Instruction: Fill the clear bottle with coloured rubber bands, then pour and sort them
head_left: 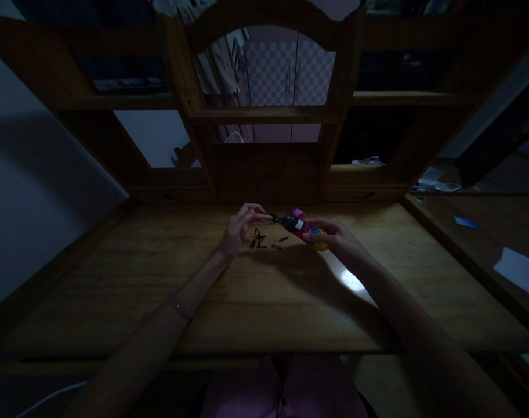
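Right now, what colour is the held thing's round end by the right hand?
The round end is yellow; head view.

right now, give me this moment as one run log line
left hand: at dark cluster | right hand: holding multicoloured object | wooden desk: small dark pieces lying near both hands

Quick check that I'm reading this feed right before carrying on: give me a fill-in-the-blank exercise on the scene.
1. The colourful object is in the grip of the person's ____ hand.
2. A thin band circles the person's ____ wrist.
3. The small dark pieces lie on a table made of ____.
4. Beyond the table, the upper cupboard doors carry a ____ pattern.

Missing words: right; left; wood; checked.
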Tool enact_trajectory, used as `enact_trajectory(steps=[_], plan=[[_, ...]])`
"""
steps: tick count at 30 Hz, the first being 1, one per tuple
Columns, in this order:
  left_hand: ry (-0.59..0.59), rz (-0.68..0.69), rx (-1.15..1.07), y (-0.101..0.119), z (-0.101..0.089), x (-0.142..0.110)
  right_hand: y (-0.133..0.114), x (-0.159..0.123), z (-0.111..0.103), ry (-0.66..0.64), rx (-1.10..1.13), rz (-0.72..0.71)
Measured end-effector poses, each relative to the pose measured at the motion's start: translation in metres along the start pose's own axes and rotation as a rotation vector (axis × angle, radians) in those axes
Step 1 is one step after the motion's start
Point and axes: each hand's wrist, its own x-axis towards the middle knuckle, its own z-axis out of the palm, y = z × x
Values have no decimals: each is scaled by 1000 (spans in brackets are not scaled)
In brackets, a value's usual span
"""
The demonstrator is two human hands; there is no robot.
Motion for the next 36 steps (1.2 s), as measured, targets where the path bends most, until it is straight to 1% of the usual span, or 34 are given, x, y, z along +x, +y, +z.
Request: enact_trajectory(steps=[2, 4, 7, 9, 12, 16, 21, 24, 26, 30, 36], plan=[[-64, 6, 30, 2, 2, -1, -1, 0, 2, -7, -10, 17], [-93, 14, 118, 5, 5, -3, -2, 0, 4, -11, -9, 22], [-72, 41, 265, 7, 11, -4, -2, -1, 6, -27, -15, 16], [-54, 62, 307, 7, 13, -4, -2, -2, 7, -47, -28, 9], [-49, 55, 305, 7, 14, -5, -2, -2, 8, -63, -42, 6], [-36, -18, 299, 9, 14, -8, -1, -2, 8, -65, -47, 13], [-121, -32, 282, 9, 12, -10, 1, -1, 8, -65, -19, 3], [-170, -63, 186, 9, 13, -11, 3, 0, 7, -57, -9, 3], [-178, -91, 135, 10, 15, -12, 3, 0, 6, -53, -6, 5], [-145, -97, 147, 14, 15, -11, 1, -1, 6, -59, 11, 16], [-41, 7, 213, 18, 7, -7, 1, -2, 5, -67, 47, 36]])
